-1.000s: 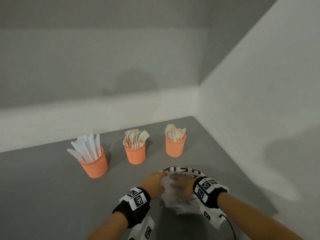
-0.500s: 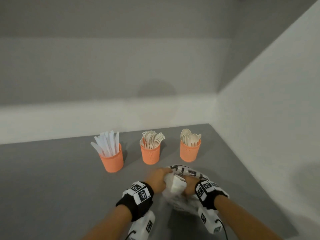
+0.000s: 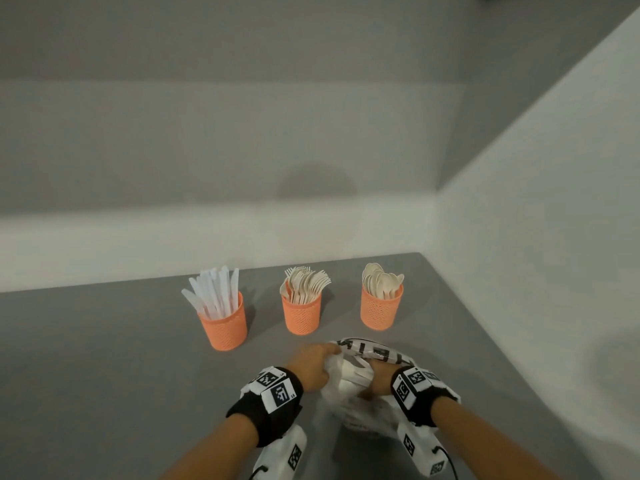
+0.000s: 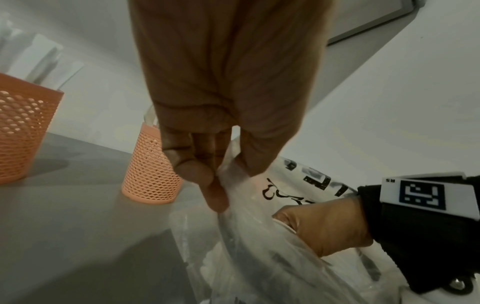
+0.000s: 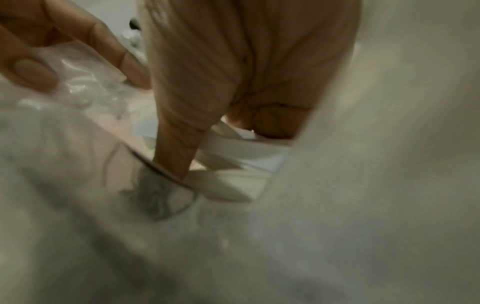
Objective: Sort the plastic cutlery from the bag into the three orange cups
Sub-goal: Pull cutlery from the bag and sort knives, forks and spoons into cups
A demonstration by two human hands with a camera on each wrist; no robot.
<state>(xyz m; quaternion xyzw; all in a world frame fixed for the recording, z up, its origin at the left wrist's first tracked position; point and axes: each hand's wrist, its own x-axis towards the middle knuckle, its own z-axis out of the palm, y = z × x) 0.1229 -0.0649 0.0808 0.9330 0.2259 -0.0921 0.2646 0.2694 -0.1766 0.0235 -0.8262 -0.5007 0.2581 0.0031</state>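
Observation:
A clear plastic bag (image 3: 349,408) with black print lies on the grey table near me. My left hand (image 3: 313,367) pinches its rim (image 4: 228,174) between thumb and fingers and holds the mouth apart. My right hand (image 3: 375,377) is inside the bag, fingers curled round a few white flat cutlery pieces (image 5: 233,164). Behind the bag stand three orange mesh cups in a row: knives in the left cup (image 3: 223,323), forks in the middle cup (image 3: 301,313), spoons in the right cup (image 3: 381,310).
The grey table (image 3: 104,375) meets a white wall (image 3: 519,271) close on the right and another white wall behind the cups. Bare tabletop stretches to the left of the cups and the bag.
My right hand has closed on white cutlery inside the bag, and the pieces now show at the bag's mouth. My left hand keeps its pinch on the rim. The cups stand unmoved.

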